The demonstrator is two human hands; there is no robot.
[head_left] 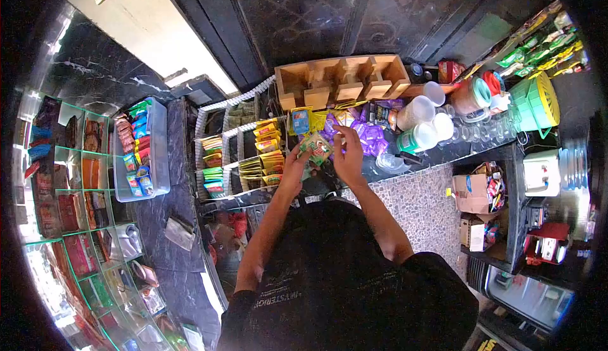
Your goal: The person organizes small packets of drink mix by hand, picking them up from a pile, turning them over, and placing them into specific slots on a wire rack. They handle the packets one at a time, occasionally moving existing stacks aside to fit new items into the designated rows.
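Note:
My left hand [292, 172] is closed on a green and yellow sachet [318, 150], which it holds up over the counter's front edge. My right hand [349, 156] is raised just right of that sachet, fingers bent and loosely apart, with nothing visible in them. Behind it, purple packets [370, 137] lie heaped on the counter. A blue and yellow packet [300, 121] sits just beyond my left hand. To the left, a white-edged divided basket [244, 134] has rows of yellow sachets [269, 137] standing in its compartments.
A wooden divided box [294, 94] stands behind the packets. Plastic jars [416, 114], glasses [484, 130] and a green basket [529, 107] line the right side. At left are a clear bin [161, 177] of packets and a glass display shelf [76, 232]. A cardboard box [472, 192] stands lower right.

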